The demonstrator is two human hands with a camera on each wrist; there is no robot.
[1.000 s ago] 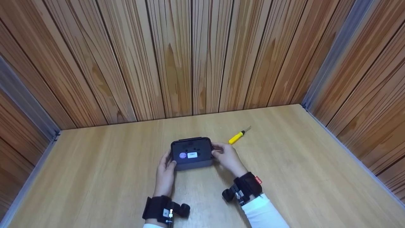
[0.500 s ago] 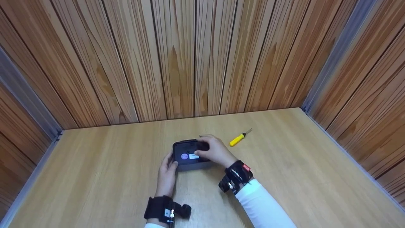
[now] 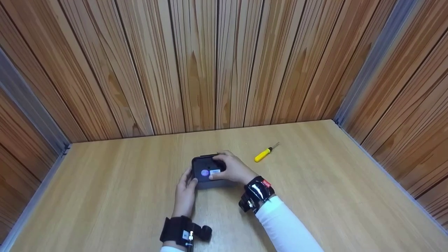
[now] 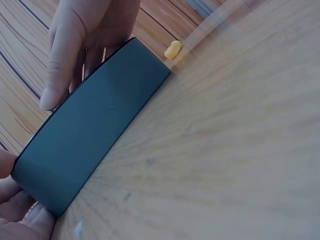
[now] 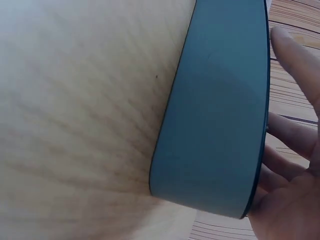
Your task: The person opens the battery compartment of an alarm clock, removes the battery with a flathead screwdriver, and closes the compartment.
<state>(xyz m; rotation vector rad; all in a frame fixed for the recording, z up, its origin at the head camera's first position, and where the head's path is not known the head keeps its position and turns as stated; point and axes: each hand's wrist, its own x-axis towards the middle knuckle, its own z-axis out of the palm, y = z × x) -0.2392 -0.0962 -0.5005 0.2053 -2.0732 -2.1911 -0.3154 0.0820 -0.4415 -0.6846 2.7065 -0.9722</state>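
Observation:
A dark box-shaped device [image 3: 201, 164] sits on the table, its black face upward with a round purple sticker [image 3: 204, 173] and a white label [image 3: 214, 172]. Its smooth blue-grey side [image 4: 95, 125] fills much of both wrist views. My left hand [image 3: 184, 197] grips the device's left end, thumb at the near corner and fingers along the side. Over the right part of the black face is my right hand [image 3: 234, 168], thumb and fingers spread apart, the thumb by the label. In the right wrist view some fingertips of the right hand [image 5: 295, 200] reach the face's edge.
A yellow-handled screwdriver [image 3: 262, 155] lies on the wooden table [image 3: 122, 185] behind and right of the device. Wood-panelled walls [image 3: 199, 70] enclose the table at the back and sides. Both wrists wear black camera straps.
My right hand has left the device's right end and moved left over its black face, covering the right part. My left hand keeps its grip. The view has shifted slightly.

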